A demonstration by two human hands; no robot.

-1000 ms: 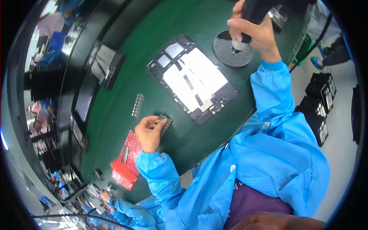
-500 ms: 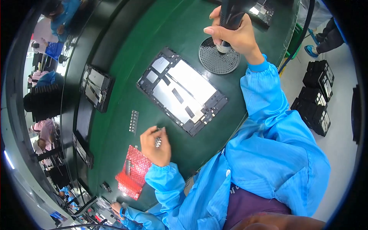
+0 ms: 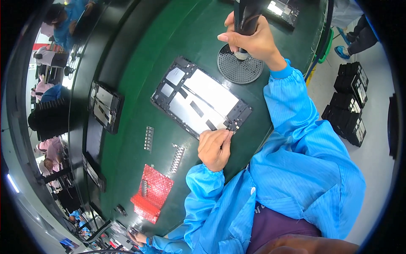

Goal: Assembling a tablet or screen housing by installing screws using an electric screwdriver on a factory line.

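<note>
On the green tabletop lies an opened tablet chassis [image 3: 203, 97], black-framed with silver plates and dark strips. My left hand [image 3: 215, 149] is at its near edge, fingers bunched in a pinch by the lower right corner; whatever is between the fingertips is hidden. My right hand [image 3: 258, 41] wraps around a black cylindrical tool [image 3: 246, 19] that looks like an electric screwdriver. Its lower end points down over a round, grey perforated dish [image 3: 240, 70], beyond the tablet. Left of my left hand lies a strip of small metal parts [image 3: 177, 158], and another strip [image 3: 149, 139] farther left.
A red bubble-wrap pouch [image 3: 153, 192] with small parts lies at the near left. More tablet chassis stand on the dark ledge [image 3: 105, 108] at left and another chassis [image 3: 282, 12] at the top. Stacked black units [image 3: 349, 99] are on the floor at right. Other people work at left.
My left hand has moved right, from beside the red pouch to the tablet's near edge, uncovering a strip of metal parts. My right hand with the tool has shifted slightly left and up.
</note>
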